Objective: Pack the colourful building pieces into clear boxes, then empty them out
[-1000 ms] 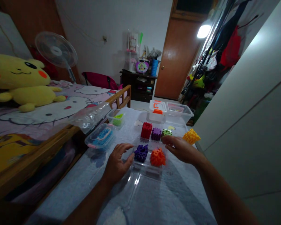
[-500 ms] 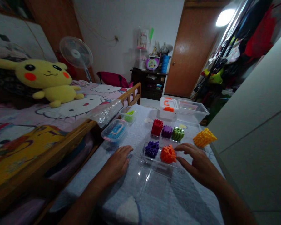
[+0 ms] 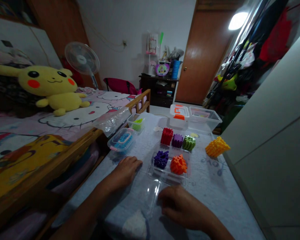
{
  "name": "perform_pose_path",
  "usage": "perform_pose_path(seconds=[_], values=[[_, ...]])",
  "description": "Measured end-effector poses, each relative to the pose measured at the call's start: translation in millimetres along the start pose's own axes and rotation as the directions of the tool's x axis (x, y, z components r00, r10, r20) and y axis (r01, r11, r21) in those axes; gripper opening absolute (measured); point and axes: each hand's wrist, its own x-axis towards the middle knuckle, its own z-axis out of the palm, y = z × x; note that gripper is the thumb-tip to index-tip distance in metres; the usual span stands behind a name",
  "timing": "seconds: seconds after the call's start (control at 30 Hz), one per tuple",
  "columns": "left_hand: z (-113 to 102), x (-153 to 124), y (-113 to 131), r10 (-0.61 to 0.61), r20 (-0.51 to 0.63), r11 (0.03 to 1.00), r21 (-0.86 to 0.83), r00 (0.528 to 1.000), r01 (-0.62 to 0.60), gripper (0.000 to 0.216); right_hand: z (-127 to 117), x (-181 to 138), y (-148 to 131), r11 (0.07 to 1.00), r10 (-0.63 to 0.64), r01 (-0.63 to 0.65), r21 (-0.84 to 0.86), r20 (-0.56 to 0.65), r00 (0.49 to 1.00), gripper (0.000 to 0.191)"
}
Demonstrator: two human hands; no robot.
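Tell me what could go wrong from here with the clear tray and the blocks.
1. The right hand is at the near end of the clear tray. A press or pull there could tilt it and spill the purple block and orange block, which look loose.
2. The yellow block lies near the right edge of the table. A bump could knock it off.
3. Dim light makes the clear plastic hard to see.

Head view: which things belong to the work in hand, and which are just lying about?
In hand: clear tray, dark purple block and orange block in it, left hand beside it, right hand, red block, green block behind.
Lying about: blue box, orange-handled box, plush toy, fan.
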Motion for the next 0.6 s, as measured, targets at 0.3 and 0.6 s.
perform_pose_path(seconds=[0.3,0.6], values=[[0.2,-1.0,-11.0,0.089,-0.009,0.972,-0.218,0.996,-0.089,0.027,14.7,10.7,27.0,0.991,-0.026,0.04,0.127,-0.113,0.993,0.022],[4.0,-6.0,-10.9,0.09,-0.068,0.976,-0.193,0.994,-0.101,0.015,15.4,11.9,27.9,0.985,0.001,0.022,0.173,-0.131,0.991,0.024]])
